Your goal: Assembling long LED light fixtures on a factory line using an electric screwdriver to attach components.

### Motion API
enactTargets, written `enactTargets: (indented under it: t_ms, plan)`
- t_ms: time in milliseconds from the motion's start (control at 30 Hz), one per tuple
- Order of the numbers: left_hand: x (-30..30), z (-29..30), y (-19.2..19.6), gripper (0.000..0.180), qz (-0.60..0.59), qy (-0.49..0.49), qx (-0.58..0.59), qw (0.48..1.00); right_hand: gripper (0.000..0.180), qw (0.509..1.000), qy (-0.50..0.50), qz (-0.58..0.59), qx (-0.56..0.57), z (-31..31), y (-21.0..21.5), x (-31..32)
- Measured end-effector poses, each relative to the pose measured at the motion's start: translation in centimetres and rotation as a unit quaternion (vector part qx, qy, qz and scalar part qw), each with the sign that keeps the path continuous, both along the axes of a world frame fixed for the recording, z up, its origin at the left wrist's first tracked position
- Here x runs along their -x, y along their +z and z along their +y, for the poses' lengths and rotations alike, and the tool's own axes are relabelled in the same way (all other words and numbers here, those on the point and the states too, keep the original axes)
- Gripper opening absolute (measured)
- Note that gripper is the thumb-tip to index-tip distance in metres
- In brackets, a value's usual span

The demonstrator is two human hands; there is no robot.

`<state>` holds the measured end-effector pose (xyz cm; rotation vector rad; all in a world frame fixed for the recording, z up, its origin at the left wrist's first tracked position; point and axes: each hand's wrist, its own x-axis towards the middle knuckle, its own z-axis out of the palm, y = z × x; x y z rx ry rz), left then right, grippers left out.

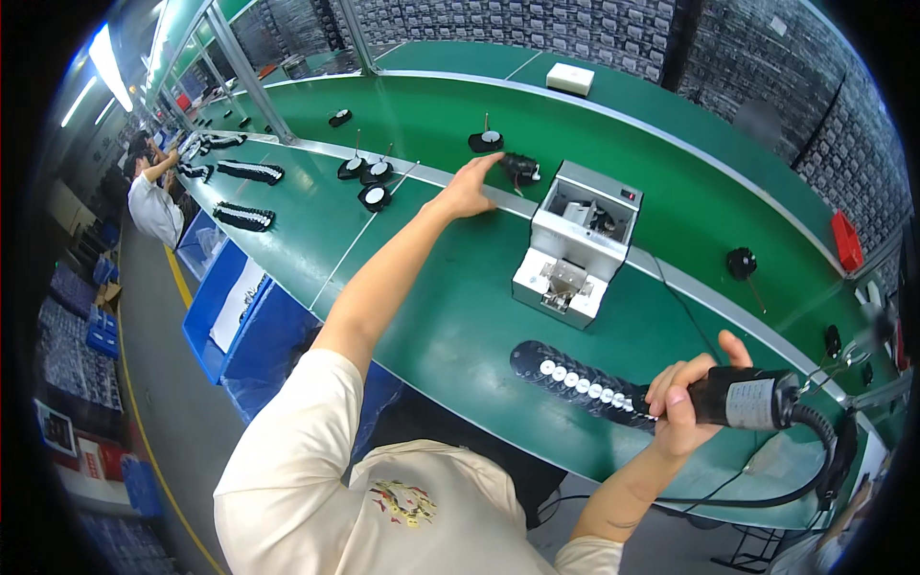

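My left hand (467, 188) is stretched far out over the green table (450, 316), fingers spread, fingertips almost touching a small black part (520, 170) on the conveyor edge. My right hand (682, 395) grips a black electric screwdriver (747, 400) with a grey label and a coiled cable, held level over the near table edge. Its tip points at a row of black round parts with white centres (575, 378) lying in a line in front of me.
A grey-white box-shaped machine (575, 241) stands mid-table. Black discs with thin stems (374, 182) lie on the green belt, one (486, 140) farther back. Blue bins (235, 307) stand below left. Another person (153, 196) works far left. A red bin (847, 241) is at right.
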<state>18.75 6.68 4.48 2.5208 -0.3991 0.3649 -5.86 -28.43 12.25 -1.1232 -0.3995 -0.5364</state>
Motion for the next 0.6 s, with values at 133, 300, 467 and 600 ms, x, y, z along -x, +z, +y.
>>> enactTargets:
  t_ms: [133, 300, 467, 600]
  plan:
    - [-4.3, 3.5, -2.0, 0.054, -0.082, 0.088, 0.068, 0.990, 0.069, 0.999, -0.025, 0.006, 0.041, -0.4, -0.4, -0.2]
    - [-9.1, 1.8, -3.2, 0.055, -0.063, 0.053, 0.065, 0.994, 0.085, 0.996, -0.093, -0.002, -0.004, 0.9, -0.1, -0.2]
    - [-15.2, 1.3, -3.1, 0.037, -0.004, -0.070, 0.099, 0.993, 0.077, 0.986, -0.146, 0.063, 0.051, 2.3, -0.3, -0.4]
    - [-16.4, 6.3, -4.8, 0.034, -0.095, -0.138, 0.010, 0.986, 0.063, 0.991, -0.059, 0.099, 0.073, 4.7, 0.5, -2.4]
